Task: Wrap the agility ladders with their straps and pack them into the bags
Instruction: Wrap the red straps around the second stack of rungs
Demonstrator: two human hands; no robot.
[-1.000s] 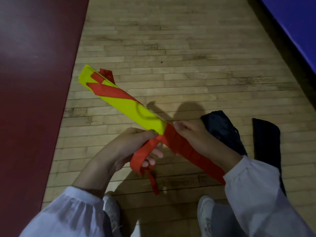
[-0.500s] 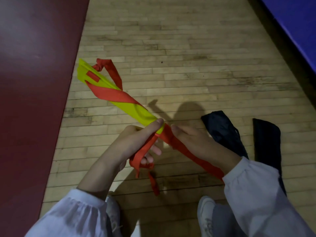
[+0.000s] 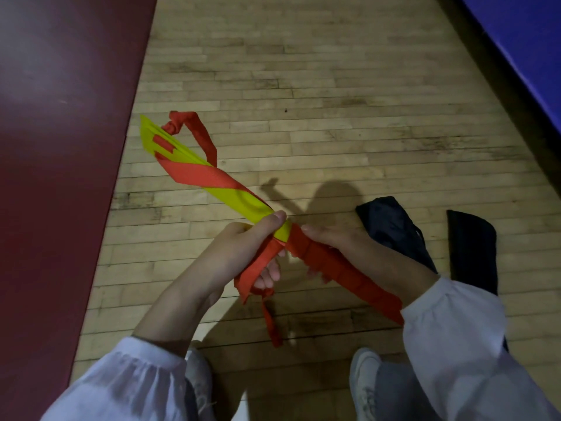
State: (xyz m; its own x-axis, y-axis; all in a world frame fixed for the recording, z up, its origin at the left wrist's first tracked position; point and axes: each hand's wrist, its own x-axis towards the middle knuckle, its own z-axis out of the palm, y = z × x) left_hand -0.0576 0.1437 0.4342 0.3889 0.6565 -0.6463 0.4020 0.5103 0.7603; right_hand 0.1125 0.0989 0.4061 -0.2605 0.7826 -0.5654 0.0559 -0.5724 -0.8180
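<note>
Head view: yellow ladder bundle held in the air, long axis far-left to near-right — right hand gripping the wound red end, left hand just beside it, thumb on the yellow, fingers curled round the loose strap tail. Unwound stretch lies up-left of the left hand, so I'd say that hand is nearer the next turn. Two dark bags on the wood floor to the right; red mat left, blue mat far right.

My ladder is bright yellow and its strap is red-orange. The bag and the second bag are almost black. My sleeves are white. The floor has pale wooden planks, between a dark red mat and a blue mat.
</note>
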